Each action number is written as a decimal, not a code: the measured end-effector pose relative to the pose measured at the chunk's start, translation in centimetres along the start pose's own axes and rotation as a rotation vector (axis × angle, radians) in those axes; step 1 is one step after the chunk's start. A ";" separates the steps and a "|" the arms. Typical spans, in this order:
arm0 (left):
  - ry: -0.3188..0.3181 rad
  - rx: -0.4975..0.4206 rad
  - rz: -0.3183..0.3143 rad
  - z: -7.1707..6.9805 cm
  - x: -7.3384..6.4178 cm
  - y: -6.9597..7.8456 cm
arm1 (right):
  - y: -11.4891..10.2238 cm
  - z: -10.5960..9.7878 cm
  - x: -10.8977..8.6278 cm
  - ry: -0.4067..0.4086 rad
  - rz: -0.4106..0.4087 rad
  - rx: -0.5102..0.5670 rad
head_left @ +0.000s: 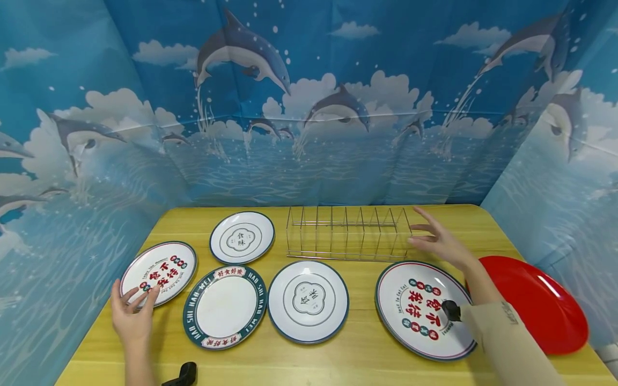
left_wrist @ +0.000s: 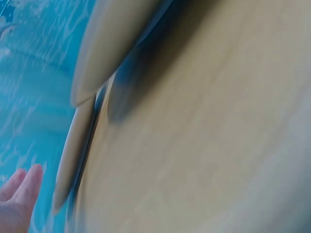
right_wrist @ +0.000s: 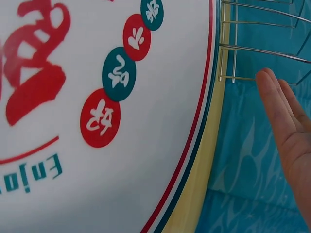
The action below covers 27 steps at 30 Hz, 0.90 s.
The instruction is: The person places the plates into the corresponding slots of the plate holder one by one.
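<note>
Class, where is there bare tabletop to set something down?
Between the wire rack and red plate, at the back-right; also between the centre plate and large red-lettered plate. The left is crowded around the green-rimmed plate.

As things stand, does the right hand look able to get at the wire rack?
Most likely yes: the right hand is already by the right end of the wire rack, and nothing visible stands between them.

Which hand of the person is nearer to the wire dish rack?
The right hand: it is at the right end of the wire dish rack. The left hand is farther away, by the near edge of the leftmost red-lettered plate.
</note>
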<state>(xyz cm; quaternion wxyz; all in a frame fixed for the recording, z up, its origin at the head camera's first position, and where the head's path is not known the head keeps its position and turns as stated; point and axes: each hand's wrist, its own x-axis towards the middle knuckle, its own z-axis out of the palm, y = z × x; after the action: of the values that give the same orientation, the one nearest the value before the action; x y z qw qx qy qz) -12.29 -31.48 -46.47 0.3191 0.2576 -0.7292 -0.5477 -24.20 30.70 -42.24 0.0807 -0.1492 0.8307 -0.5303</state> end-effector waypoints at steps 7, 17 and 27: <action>0.110 -0.049 -0.084 -0.8 0.3 -1.0 | 0.2 0.2 0.6 -0.028 -0.004 0.049; 0.088 0.093 -0.192 -1.4 0.9 -1.9 | 0.1 0.5 1.3 -0.067 0.011 0.067; -0.028 0.091 -0.340 -1.9 2.2 -2.7 | 0.7 0.3 1.9 -0.064 0.070 0.078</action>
<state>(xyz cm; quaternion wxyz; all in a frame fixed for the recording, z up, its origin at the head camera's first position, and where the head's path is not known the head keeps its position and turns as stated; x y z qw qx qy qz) -12.29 -34.97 -48.29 0.1999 0.3839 -0.7035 -0.5637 -26.05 30.11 -42.92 0.1314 -0.1337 0.8111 -0.5541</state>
